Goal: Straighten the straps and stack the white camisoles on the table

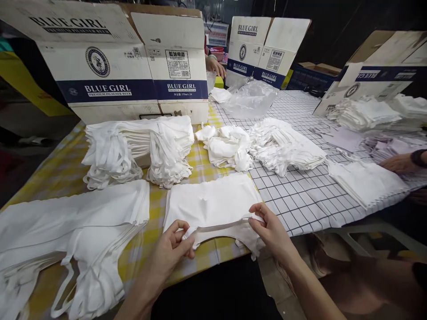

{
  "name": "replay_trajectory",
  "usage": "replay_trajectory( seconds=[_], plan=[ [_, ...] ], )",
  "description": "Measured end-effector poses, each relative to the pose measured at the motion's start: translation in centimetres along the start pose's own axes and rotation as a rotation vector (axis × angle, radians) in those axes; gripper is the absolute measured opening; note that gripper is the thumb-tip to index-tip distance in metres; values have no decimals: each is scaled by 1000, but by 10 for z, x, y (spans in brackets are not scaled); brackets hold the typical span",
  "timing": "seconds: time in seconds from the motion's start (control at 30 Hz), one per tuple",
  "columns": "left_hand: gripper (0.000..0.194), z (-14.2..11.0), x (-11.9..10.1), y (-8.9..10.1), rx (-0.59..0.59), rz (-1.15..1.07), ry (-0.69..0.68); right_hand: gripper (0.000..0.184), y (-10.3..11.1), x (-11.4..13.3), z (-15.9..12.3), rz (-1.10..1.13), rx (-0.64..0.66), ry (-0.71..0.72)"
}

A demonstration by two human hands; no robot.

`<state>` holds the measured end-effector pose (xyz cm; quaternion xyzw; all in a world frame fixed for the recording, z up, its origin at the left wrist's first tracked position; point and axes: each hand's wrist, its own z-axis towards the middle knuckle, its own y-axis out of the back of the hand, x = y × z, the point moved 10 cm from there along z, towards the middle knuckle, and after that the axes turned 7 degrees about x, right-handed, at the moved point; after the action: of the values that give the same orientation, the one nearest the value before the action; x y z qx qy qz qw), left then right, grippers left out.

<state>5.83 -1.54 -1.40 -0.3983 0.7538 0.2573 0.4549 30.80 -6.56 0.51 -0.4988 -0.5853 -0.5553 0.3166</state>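
Directly in front of me lies a small stack of folded white camisoles (213, 200) on the table. My left hand (171, 246) pinches the near left corner of the top camisole between thumb and fingers. At the right end of the same near edge, my right hand (271, 226) pinches the cloth. The edge is raised a little between my hands, and a curved cut-out shows beneath it. To the left, a thick pile of white camisoles (100, 209) hangs toward the near edge, its straps dangling. Another strapped pile (140, 133) sits behind it.
A printed carton (126, 66) stands at the back left, others (253, 49) farther right. Crumpled white garments (230, 144) and a loose pile (287, 144) lie mid-table. A plastic bag (250, 98) is behind. A co-worker's hand (398, 163) rests by white cloth (367, 180); another hand (215, 66) shows behind.
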Motion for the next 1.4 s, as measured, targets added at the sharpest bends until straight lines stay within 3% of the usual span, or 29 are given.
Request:
replay_trajectory(
  seconds=[0.1,0.2,0.33,0.5,0.63,0.8,1.17,1.27,1.4],
  plan=[
    [34,-5,-15,12,-111,257,6,17,-1,4,8,-119,41,18],
    [33,-10,-46,26,-283,640,-33,20,-11,1,20,-246,155,20],
    [30,6,-67,22,-223,952,-82,27,-16,-7,35,-239,222,-7],
    [28,46,-47,23,-44,821,-91,25,-15,-5,47,-159,221,47],
    [26,67,-30,30,-42,728,-54,25,-18,-17,52,-131,196,-23],
    [26,77,-25,35,-59,690,-36,25,-14,-22,61,-161,93,-56],
    [28,79,-13,39,-57,568,27,27,-13,-36,65,-103,110,-96],
    [30,67,-10,39,-76,451,29,27,-12,-37,63,-70,107,-106],
    [42,32,-2,29,-35,222,53,26,-13,-31,53,-47,169,-110]
  ],
)
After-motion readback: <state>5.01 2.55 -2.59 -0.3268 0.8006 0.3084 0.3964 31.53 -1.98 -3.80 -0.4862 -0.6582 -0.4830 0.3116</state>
